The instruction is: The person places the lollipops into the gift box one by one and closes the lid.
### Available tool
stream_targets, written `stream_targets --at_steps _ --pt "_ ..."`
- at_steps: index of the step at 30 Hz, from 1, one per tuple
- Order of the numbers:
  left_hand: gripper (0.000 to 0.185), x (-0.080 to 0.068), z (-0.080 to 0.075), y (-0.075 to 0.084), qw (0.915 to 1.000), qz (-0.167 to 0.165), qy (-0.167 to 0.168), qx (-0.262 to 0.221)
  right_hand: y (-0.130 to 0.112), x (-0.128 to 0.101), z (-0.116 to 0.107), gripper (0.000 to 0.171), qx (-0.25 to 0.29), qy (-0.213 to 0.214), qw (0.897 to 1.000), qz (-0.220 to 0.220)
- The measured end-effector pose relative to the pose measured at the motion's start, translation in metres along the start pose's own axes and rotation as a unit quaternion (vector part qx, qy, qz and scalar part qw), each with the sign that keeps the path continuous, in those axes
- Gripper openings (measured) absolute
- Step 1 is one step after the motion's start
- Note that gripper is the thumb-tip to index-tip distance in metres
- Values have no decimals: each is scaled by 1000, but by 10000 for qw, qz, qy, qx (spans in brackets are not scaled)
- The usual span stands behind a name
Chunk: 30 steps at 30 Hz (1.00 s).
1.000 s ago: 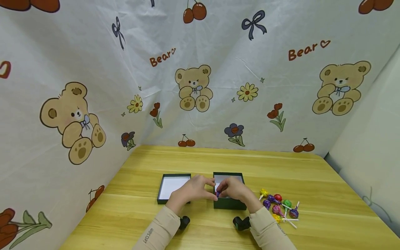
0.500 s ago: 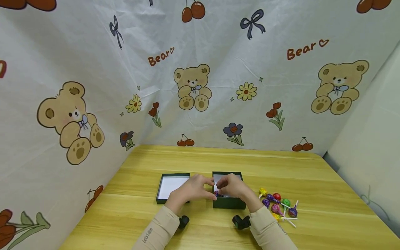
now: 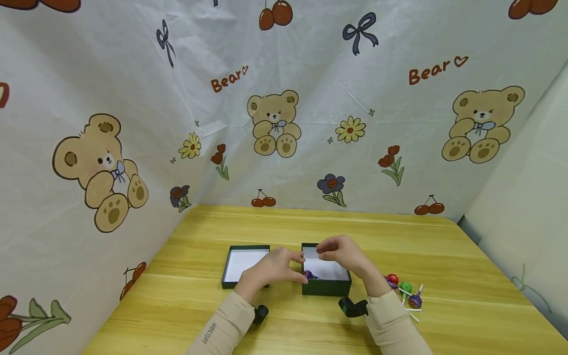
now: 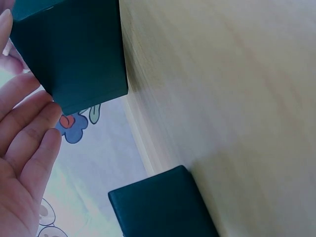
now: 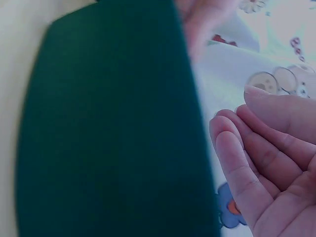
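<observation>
The dark green square cardboard box [image 3: 326, 287] stands on the wooden desk [image 3: 284, 227], a purple-wrapped lollipop [image 3: 310, 275] in its near-left corner. The left hand [image 3: 271, 268], fingers relaxed and empty, touches the box's left wall and is nearer the lollipop. The right hand [image 3: 343, 252] hovers above the far rim, loosely curled, holding nothing.

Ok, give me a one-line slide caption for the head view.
Left hand steadies a dark green box holding one lollipop; right hand hovers empty above it.
</observation>
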<state>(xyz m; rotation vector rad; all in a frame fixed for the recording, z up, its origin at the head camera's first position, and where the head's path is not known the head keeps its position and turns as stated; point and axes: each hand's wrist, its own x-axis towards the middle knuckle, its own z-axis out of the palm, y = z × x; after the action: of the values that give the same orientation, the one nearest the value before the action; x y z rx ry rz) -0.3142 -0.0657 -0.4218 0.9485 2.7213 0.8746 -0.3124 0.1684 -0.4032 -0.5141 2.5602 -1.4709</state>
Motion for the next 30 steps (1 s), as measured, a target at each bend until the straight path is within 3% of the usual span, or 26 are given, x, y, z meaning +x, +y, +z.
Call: stream_targets --at_steps 8,19,30 --pt "52 0 0 1 10000 -25 44 -15 3 -8 -25 29 -12 444 9981 433" --pt "50 -2 1 1 10000 -45 9 -73 27 -24 -59 33 -168 739 9951 640" --pt "51 -1 1 1 9999 -81 -5 -104 49 -33 -78 28 -989 1203 9803 1214"
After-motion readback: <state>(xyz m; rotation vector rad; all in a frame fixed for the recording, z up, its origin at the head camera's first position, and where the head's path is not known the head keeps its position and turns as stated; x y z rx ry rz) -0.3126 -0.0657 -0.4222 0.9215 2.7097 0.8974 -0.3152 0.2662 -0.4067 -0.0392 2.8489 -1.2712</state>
